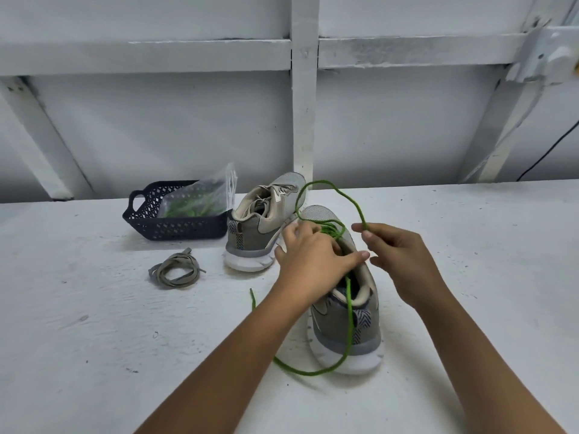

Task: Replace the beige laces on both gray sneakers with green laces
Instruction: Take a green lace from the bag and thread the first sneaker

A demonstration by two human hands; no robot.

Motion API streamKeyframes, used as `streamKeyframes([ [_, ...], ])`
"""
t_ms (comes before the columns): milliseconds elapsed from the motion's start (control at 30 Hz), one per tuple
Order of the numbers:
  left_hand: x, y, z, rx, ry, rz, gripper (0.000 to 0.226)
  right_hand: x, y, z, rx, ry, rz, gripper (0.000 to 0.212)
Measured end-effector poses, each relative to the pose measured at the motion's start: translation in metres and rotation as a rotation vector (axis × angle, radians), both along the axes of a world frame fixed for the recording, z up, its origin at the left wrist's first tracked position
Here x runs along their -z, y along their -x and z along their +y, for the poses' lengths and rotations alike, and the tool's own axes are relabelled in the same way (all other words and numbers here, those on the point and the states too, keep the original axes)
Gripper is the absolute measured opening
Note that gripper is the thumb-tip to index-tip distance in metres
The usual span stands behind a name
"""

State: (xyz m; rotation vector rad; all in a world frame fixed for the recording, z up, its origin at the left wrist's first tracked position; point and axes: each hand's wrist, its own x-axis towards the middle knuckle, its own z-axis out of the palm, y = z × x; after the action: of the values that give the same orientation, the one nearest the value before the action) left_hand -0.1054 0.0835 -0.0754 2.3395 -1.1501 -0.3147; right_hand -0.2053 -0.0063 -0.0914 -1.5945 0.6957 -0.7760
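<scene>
On the sneaker (332, 324), a green lace (348, 308)
My right hand (398, 258) pinches its loop; left hand (308, 255) covers the eyelets, fingers' hold I cannot tell; beige lace (177, 270) at 9 o'clock.

Looks like a bare utility or workshop space, not a living room. The counter (94, 324) is rough, brushed over in white paint, scuffed and speckled. Wall behind is exposed framing, all painted white: upright post (303, 120), horizontal rail (156, 54), diagonal braces (37, 133) over flat panels. Painted-over fitting (557, 57) top right, can't tell what. Black cable (551, 155) runs down the wall at right. Dark plastic basket (175, 227) sits on the counter.
</scene>
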Motion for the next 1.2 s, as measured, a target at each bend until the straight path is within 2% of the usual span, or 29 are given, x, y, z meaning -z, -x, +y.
streamKeyframes([
  [133, 0.000, 0.003, -0.002, 0.012, 0.036, 0.069, 0.040, 0.009, 0.001, 0.004, 0.084, -0.108, -0.140, 0.022],
  [333, 0.004, 0.001, -0.002, 0.006, 0.182, 0.225, 0.009, 0.012, 0.003, 0.007, 0.142, -0.159, -0.249, 0.014],
  [600, 0.008, -0.001, -0.003, 0.019, 0.176, 0.221, 0.020, 0.015, 0.003, 0.006, 0.129, -0.105, -0.237, 0.016],
  [833, 0.013, -0.001, -0.002, 0.036, 0.244, 0.134, 0.020, 0.020, 0.003, 0.010, 0.196, 0.067, -0.124, 0.012],
  [1200, 0.014, -0.006, -0.003, 0.083, 0.207, 0.095, 0.018, 0.020, 0.002, 0.012, 0.125, 0.038, -0.038, 0.020],
])
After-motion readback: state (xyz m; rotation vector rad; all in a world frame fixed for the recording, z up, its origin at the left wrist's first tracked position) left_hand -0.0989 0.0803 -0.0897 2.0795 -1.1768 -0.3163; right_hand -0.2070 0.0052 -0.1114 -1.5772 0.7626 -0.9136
